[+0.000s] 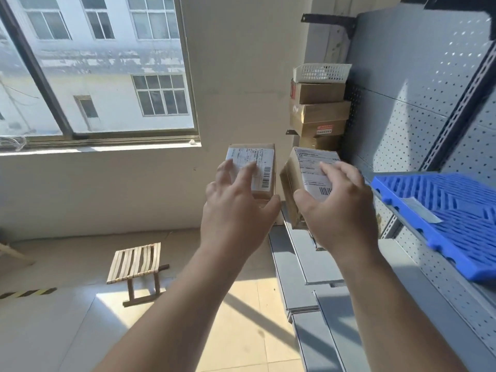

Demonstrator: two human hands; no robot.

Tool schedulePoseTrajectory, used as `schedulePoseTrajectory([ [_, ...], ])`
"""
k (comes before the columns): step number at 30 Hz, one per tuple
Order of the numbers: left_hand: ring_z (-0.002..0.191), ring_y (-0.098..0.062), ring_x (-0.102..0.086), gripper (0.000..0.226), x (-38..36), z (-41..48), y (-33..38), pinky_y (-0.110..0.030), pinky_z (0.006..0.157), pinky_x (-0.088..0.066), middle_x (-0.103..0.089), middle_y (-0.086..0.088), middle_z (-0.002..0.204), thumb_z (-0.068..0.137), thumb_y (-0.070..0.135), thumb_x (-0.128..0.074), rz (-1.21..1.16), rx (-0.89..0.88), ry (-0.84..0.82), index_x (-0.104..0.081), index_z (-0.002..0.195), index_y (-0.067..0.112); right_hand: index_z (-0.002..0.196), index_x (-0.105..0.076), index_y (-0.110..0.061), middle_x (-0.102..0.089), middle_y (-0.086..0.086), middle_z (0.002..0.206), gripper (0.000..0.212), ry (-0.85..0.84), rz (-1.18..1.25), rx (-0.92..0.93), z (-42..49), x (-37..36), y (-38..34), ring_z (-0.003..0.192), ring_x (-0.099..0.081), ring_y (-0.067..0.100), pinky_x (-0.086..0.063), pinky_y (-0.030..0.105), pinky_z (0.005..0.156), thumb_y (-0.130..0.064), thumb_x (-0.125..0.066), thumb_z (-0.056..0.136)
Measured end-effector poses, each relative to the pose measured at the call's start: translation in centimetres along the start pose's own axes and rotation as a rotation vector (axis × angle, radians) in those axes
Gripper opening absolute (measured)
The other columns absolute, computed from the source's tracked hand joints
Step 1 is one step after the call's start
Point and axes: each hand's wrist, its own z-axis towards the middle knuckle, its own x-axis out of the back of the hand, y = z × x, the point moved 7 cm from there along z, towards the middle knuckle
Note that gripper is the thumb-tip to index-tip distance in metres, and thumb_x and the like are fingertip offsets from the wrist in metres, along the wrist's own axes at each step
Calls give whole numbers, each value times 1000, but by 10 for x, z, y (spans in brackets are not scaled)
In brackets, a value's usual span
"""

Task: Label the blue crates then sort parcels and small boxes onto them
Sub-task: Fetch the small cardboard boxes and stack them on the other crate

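far left of the blue crate (pixel 442 216), well apart from it, a wooden stool (pixel 137 267) is seen on the floor, out of the way. nearer the crate, a small box (pixel 264 167) is held up by the left hand (pixel 236 210), fingers spread across its label face and thumb tucked underneath: a grip, though a light-looking one. just left of the crate, a second box (pixel 308 175) is gripped by the right hand (pixel 341 208), fingers curled over its label, thumb at the lower edge. this box is tilted, and the two boxes are kept close but apart. both labels are turned up to be read, so sorting seems to be in hand, with nothing laid on the crate. behind the boxes, a stack of cartons (pixel 319 114) is topped by a white basket (pixel 322 72). on the crate, a pale label strip (pixel 421 210) is stuck near its front edge. the second box would best be levelled, carried over that near edge and set down past the strip, so the strip is not covered. open room is offered across the crate top. the slotted post (pixel 461 103) behind it is to be kept clear of.
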Motion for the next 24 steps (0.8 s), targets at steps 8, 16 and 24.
schedulePoseTrajectory([
  [8, 141, -31, -31, 70, -86, 102, 59, -44, 111, -37, -16, 7, 163, 86, 60, -60, -60, -208, -104, -33, 149, 45, 141, -56, -21, -46, 3, 151, 73, 167, -165, -124, 83, 4, 67, 130, -46, 30, -47, 47, 100, -53, -53, 76],
  [16, 138, -35, -36, 70, -164, 195, 117, -46, 111, -39, -19, 2, 163, 87, 62, -61, -173, -469, -248, -34, 149, 43, 140, -58, -21, -46, 2, 151, 65, 348, -336, -337, 142, 17, 117, 131, -44, 32, -43, 48, 103, -44, -64, 79],
  [24, 129, -37, -43, 61, -237, 222, 194, -41, 103, -41, -25, 3, 158, 86, 59, -63, -289, -726, -409, -41, 141, 44, 142, -55, -22, -43, -3, 151, 64, 521, -473, -609, 134, 58, 172, 131, -42, 31, -39, 46, 108, -40, -65, 81],
])
